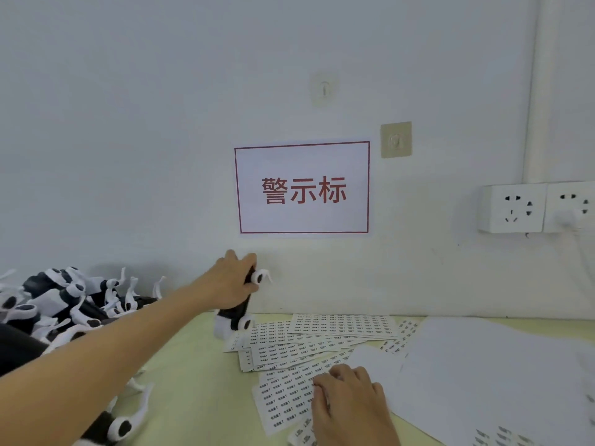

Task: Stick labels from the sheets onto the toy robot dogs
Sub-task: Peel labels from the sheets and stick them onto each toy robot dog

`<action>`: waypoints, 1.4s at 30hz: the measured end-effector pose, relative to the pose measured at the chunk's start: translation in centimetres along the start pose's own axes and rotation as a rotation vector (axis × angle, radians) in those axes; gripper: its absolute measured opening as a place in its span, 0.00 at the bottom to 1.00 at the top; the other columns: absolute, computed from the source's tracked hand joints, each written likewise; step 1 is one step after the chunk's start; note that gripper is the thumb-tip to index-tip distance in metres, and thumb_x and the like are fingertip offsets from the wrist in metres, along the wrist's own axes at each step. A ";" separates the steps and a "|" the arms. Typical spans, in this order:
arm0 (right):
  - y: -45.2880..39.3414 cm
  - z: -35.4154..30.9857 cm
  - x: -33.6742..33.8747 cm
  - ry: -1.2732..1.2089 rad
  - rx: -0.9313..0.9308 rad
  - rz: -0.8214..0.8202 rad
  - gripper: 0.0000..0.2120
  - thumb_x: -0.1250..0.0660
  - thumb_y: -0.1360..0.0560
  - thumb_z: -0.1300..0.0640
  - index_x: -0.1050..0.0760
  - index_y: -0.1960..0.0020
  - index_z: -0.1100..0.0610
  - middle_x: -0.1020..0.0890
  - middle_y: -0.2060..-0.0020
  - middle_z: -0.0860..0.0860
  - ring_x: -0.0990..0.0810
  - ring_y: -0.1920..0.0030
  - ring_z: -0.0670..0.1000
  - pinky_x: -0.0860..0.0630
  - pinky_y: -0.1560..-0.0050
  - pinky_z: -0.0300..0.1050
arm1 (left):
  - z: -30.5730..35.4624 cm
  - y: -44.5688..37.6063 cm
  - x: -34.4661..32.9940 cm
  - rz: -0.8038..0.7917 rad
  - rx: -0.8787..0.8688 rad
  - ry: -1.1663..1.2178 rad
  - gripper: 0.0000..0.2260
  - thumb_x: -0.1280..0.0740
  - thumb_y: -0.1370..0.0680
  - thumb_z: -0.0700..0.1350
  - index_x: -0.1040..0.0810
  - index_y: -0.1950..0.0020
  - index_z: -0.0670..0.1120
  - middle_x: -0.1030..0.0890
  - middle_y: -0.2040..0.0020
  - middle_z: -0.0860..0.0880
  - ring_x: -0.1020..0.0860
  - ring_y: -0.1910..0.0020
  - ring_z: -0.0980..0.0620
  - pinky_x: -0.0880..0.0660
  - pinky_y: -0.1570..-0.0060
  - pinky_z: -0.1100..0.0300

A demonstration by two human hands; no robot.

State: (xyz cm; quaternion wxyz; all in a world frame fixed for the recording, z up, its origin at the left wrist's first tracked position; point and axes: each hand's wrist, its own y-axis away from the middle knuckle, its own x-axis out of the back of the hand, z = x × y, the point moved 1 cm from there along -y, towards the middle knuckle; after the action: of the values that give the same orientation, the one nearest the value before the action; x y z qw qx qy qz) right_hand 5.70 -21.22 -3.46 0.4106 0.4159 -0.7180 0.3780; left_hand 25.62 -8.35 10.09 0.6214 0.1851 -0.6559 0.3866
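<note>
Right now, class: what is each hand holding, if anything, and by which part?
The left hand grips a toy robot dog by its raised upper end. The right hand rests on a label sheet; any grip is hidden.

The bench (193, 365) has one open strip of bare surface, running from the front edge up between the left arm (112, 342) and the label sheets (309, 346). To the left a heap of dogs (64, 304) fills the corner against the wall (161, 123), and another dog (119, 426) lies at the front under the arm. The left hand (230, 281) holds a dog (236, 312) upright just before the wall, closing the strip's far end. Sheets fan across the middle, the right hand (351, 403) resting on them. Blank paper (483, 365) covers the right side. Sockets (534, 207) jut from the wall above it.
</note>
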 end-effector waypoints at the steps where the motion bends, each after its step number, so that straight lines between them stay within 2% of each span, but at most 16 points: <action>1: 0.1 0.0 0.0 -0.010 0.000 0.008 0.18 0.50 0.19 0.45 0.28 0.34 0.43 0.30 0.35 0.42 0.36 0.35 0.47 0.38 0.36 0.47 | 1.1 0.5 0.2 -0.058 -0.010 0.026 0.10 0.33 0.21 0.48 0.29 0.42 0.48 0.33 0.45 0.45 0.27 0.52 0.45 0.24 0.46 0.51; 3: 0.3 -0.1 0.0 -0.037 -0.002 0.035 0.18 0.50 0.19 0.45 0.27 0.35 0.43 0.29 0.36 0.41 0.35 0.36 0.46 0.38 0.36 0.46 | 3.2 1.8 0.5 -0.193 -0.053 0.018 0.10 0.30 0.23 0.46 0.25 0.43 0.50 0.30 0.43 0.46 0.24 0.51 0.46 0.23 0.46 0.52; 7: 0.7 -0.2 0.1 -0.073 -0.005 0.078 0.18 0.48 0.19 0.45 0.27 0.35 0.42 0.28 0.38 0.40 0.35 0.37 0.44 0.37 0.36 0.46 | 6.7 4.4 -0.3 -0.456 -0.151 -0.119 0.17 0.27 0.26 0.44 0.21 0.38 0.50 0.21 0.40 0.49 0.21 0.45 0.47 0.22 0.45 0.51; 11: 0.8 -0.2 0.4 -0.099 0.005 0.075 0.17 0.45 0.20 0.50 0.27 0.34 0.42 0.29 0.35 0.39 0.35 0.34 0.44 0.38 0.33 0.46 | 7.8 5.8 -1.9 -0.423 -0.175 -0.192 0.23 0.33 0.23 0.35 0.26 0.30 0.51 0.28 0.34 0.49 0.23 0.43 0.47 0.24 0.52 0.56; 14: 0.8 -0.3 0.7 -0.117 0.005 0.063 0.19 0.44 0.20 0.55 0.27 0.33 0.43 0.29 0.32 0.38 0.36 0.31 0.44 0.39 0.31 0.45 | 7.4 6.4 -2.4 -0.365 -0.162 -0.128 0.23 0.36 0.22 0.34 0.33 0.30 0.50 0.28 0.41 0.46 0.27 0.57 0.50 0.32 0.67 0.60; 15: 0.8 -0.3 0.8 -0.120 0.001 0.065 0.19 0.44 0.21 0.57 0.26 0.33 0.43 0.29 0.32 0.38 0.36 0.31 0.44 0.39 0.31 0.45 | 7.1 6.7 -2.6 -0.353 -0.145 -0.116 0.20 0.36 0.22 0.35 0.33 0.32 0.48 0.27 0.42 0.46 0.27 0.58 0.50 0.33 0.68 0.60; 19: 1.0 -0.3 1.0 -0.161 -0.024 0.105 0.22 0.42 0.23 0.61 0.27 0.34 0.43 0.30 0.33 0.39 0.33 0.33 0.44 0.37 0.31 0.41 | 6.0 7.7 -3.7 -0.311 -0.122 -0.086 0.18 0.36 0.24 0.37 0.32 0.35 0.47 0.27 0.38 0.48 0.26 0.44 0.47 0.30 0.52 0.56; 23: 1.0 -0.2 0.8 -0.226 -0.042 0.124 0.22 0.40 0.24 0.63 0.28 0.35 0.41 0.31 0.36 0.39 0.30 0.39 0.44 0.33 0.33 0.40 | 4.9 8.5 -4.7 -0.197 -0.140 -0.041 0.21 0.37 0.25 0.37 0.33 0.33 0.50 0.29 0.35 0.52 0.31 0.47 0.51 0.37 0.51 0.60; 25: 1.0 -0.1 0.7 -0.238 -0.042 0.142 0.22 0.39 0.24 0.63 0.28 0.36 0.41 0.32 0.37 0.38 0.30 0.42 0.44 0.32 0.36 0.38 | 4.6 8.8 -4.9 -0.157 -0.164 0.007 0.25 0.37 0.24 0.36 0.35 0.29 0.51 0.30 0.32 0.54 0.32 0.39 0.52 0.39 0.46 0.64; 27: 0.8 0.1 0.6 -0.252 -0.033 0.163 0.21 0.38 0.23 0.62 0.28 0.37 0.41 0.33 0.38 0.39 0.31 0.44 0.42 0.32 0.39 0.35 | 4.4 8.9 -4.7 -0.170 -0.190 0.075 0.29 0.38 0.24 0.36 0.38 0.25 0.53 0.34 0.28 0.53 0.38 0.28 0.51 0.42 0.36 0.65; 29: 0.7 0.2 0.5 -0.262 -0.028 0.182 0.19 0.37 0.23 0.62 0.28 0.38 0.42 0.33 0.39 0.40 0.31 0.46 0.41 0.33 0.43 0.33 | 4.7 9.1 -4.1 -0.176 -0.219 0.157 0.30 0.39 0.23 0.38 0.41 0.23 0.53 0.38 0.23 0.54 0.49 0.21 0.52 0.52 0.25 0.60; 31: 0.6 0.3 0.4 -0.290 -0.026 0.209 0.19 0.38 0.23 0.64 0.28 0.40 0.43 0.32 0.40 0.42 0.29 0.46 0.42 0.32 0.44 0.34 | 5.6 9.3 -3.5 -0.128 -0.285 0.249 0.27 0.40 0.22 0.40 0.39 0.23 0.51 0.39 0.22 0.55 0.54 0.20 0.57 0.56 0.24 0.61; 33: 0.5 0.5 0.4 -0.368 -0.029 0.249 0.20 0.40 0.24 0.69 0.27 0.42 0.45 0.28 0.42 0.45 0.25 0.46 0.44 0.30 0.44 0.37 | 7.2 9.5 -3.6 -0.077 -0.340 0.346 0.23 0.40 0.20 0.41 0.35 0.25 0.51 0.35 0.25 0.55 0.47 0.22 0.58 0.46 0.24 0.60; 36: 0.2 0.7 0.8 -0.494 -0.080 0.354 0.22 0.43 0.26 0.74 0.24 0.45 0.52 0.21 0.47 0.50 0.22 0.52 0.44 0.30 0.53 0.37 | 10.5 10.1 -5.5 -0.105 -0.313 0.384 0.17 0.41 0.19 0.40 0.30 0.30 0.49 0.29 0.34 0.50 0.32 0.32 0.51 0.30 0.35 0.51; 39: 0.1 0.9 1.2 -0.629 -0.175 0.454 0.22 0.43 0.29 0.76 0.25 0.48 0.52 0.20 0.52 0.52 0.21 0.54 0.45 0.30 0.55 0.41 | 12.2 11.0 -8.2 -0.215 -0.226 0.275 0.17 0.40 0.19 0.41 0.34 0.31 0.42 0.29 0.36 0.41 0.30 0.34 0.42 0.28 0.41 0.45; 42: 0.1 1.2 1.3 -0.689 -0.229 0.464 0.23 0.44 0.31 0.76 0.26 0.46 0.53 0.22 0.52 0.52 0.22 0.54 0.47 0.31 0.50 0.46 | 12.0 11.5 -10.2 -0.253 -0.139 0.213 0.18 0.44 0.16 0.48 0.35 0.31 0.38 0.32 0.33 0.38 0.36 0.31 0.41 0.32 0.35 0.43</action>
State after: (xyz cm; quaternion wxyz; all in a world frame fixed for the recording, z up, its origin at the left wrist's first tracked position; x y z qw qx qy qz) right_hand 4.85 -22.55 -2.76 0.0942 0.2970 -0.9251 0.2171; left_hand 10.84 -12.35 -1.97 0.7421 0.1808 -0.5831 0.2767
